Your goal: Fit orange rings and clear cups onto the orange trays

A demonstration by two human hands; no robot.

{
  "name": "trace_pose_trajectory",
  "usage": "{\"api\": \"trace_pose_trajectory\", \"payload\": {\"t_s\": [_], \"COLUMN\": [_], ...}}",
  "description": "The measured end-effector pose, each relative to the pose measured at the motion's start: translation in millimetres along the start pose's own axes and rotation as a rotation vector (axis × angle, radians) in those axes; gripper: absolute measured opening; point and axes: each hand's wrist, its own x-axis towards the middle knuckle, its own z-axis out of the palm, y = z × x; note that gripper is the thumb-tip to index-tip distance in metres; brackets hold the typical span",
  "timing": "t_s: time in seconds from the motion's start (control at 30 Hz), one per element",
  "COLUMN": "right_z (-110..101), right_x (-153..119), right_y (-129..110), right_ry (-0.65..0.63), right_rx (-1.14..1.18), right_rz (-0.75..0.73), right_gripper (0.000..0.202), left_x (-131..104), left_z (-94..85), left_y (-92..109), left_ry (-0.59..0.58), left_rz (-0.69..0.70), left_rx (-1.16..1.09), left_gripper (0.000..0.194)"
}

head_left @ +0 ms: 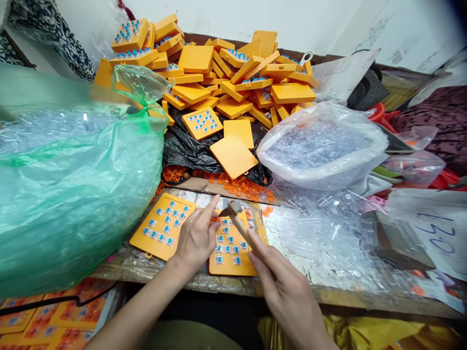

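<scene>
My right hand (279, 279) is wrapped round the wooden handle of a small hammer (239, 223). The hammer's dark head is over the top edge of a yellow square board (232, 269) dotted with blue switches. My left hand (195, 238) pinches a small orange cap (216, 219) at that board's upper left, with the index finger stretched forward. The fingers partly hide the cap. A second yellow board (146, 240) with blue switches lies left of my left hand, tilted on the bench.
Yellow boards (195, 59) are heaped at the back, above a black bag (189, 150). Loose orange caps (239, 184) lie in front of it. A green bag (73, 204) fills the left; a white bag (321, 146) of clear pieces (314, 233) stands right, with more spilled on the bench.
</scene>
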Motion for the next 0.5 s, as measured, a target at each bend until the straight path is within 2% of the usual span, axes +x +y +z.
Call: {"api": "trace_pose_trajectory", "payload": {"t_s": [0.1,0.23,0.33,0.4,0.47,0.5], "right_z": [1,6,10,12,14,14], "right_x": [-3,-7,-7,-8,-8,-8], "right_y": [2,8,16,22,27,29], "right_ry": [0.052,-0.046,0.077,0.165,0.196,0.198], "right_rx": [0.045,0.035,0.206,0.321,0.416,0.462], "right_rz": [0.001,0.162,0.303,0.445,0.59,0.648], "right_gripper": [0.056,0.045,0.041,0.045,0.055,0.06], "left_x": [2,3,12,29,54,67], "left_z": [-0.5,-2.4,-9.6,-15.0,-17.2,-16.5], "left_y": [3,5,5,5,4,3], "left_ry": [-0.035,-0.063,-0.138,-0.168,-0.18,-0.191], "left_rz": [-0.064,-0.139,-0.204,-0.202,-0.149,-0.124], "left_rx": [-0.018,-0.035,-0.013,0.069,0.205,0.273], "left_gripper": [0.06,0.063,0.067,0.053,0.03,0.027]}}
